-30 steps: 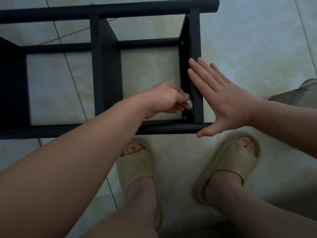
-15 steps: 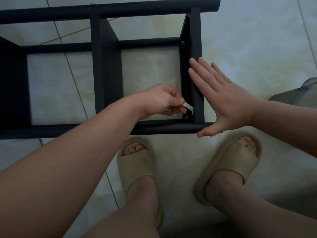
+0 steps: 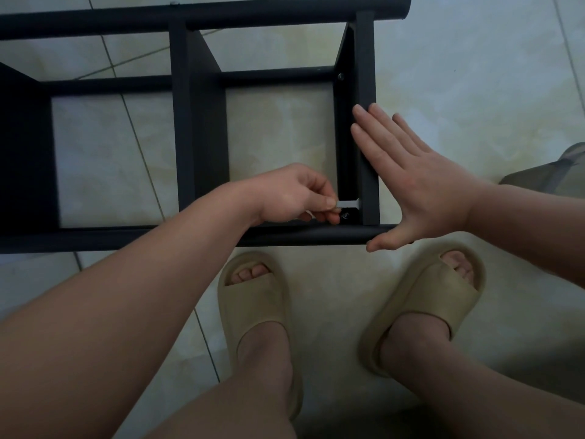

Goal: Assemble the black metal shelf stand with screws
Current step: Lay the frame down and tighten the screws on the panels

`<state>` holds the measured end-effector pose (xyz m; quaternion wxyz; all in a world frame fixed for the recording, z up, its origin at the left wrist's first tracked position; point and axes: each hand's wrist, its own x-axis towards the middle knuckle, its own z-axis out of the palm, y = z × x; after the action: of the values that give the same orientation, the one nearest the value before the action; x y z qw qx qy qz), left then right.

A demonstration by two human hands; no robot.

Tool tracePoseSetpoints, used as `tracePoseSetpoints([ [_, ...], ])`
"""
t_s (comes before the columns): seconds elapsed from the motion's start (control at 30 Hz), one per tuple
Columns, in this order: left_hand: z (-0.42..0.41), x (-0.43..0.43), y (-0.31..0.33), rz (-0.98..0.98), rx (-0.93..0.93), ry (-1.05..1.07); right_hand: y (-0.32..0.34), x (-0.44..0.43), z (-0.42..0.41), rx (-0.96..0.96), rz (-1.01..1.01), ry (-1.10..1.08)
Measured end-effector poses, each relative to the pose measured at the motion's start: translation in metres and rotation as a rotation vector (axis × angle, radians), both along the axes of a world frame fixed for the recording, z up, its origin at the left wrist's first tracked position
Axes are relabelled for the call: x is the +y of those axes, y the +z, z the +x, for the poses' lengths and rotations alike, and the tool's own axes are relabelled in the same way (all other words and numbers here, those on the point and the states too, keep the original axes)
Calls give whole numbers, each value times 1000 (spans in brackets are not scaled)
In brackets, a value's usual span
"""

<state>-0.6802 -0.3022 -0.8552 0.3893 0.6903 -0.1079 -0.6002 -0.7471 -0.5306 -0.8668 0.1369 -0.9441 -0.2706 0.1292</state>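
Note:
The black metal shelf stand [image 3: 196, 122] lies on its side on the tiled floor, its near tube running across the view in front of my feet. My left hand [image 3: 294, 198] pinches a small flat silver wrench [image 3: 348, 203], whose tip meets the inside of the right end panel [image 3: 367, 90] just above a screw [image 3: 345, 215] in the near corner. My right hand [image 3: 421, 182] lies flat with straight fingers against the outer face of that panel, thumb resting on the near tube. Another screw [image 3: 340, 77] sits in the panel's far corner.
My two feet in beige slides [image 3: 259, 308] stand just behind the near tube. A grey-green object [image 3: 550, 179] lies on the floor at the right edge. Pale glossy tiles [image 3: 474, 74] stretch to the right of the stand.
My left hand has pulled back a little from the corner, and the silver wrench now shows between its fingers and the panel. My right hand has stayed flat on the panel.

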Motion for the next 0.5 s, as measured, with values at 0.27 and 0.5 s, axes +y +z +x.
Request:
tracePoseSetpoints([
  [0.27,-3,0,-3,7,-138,-111,0,1,0,-3,2,0],
  [0.5,-1,-1,-9,95,-335,-80,0,1,0,-9,8,6],
])
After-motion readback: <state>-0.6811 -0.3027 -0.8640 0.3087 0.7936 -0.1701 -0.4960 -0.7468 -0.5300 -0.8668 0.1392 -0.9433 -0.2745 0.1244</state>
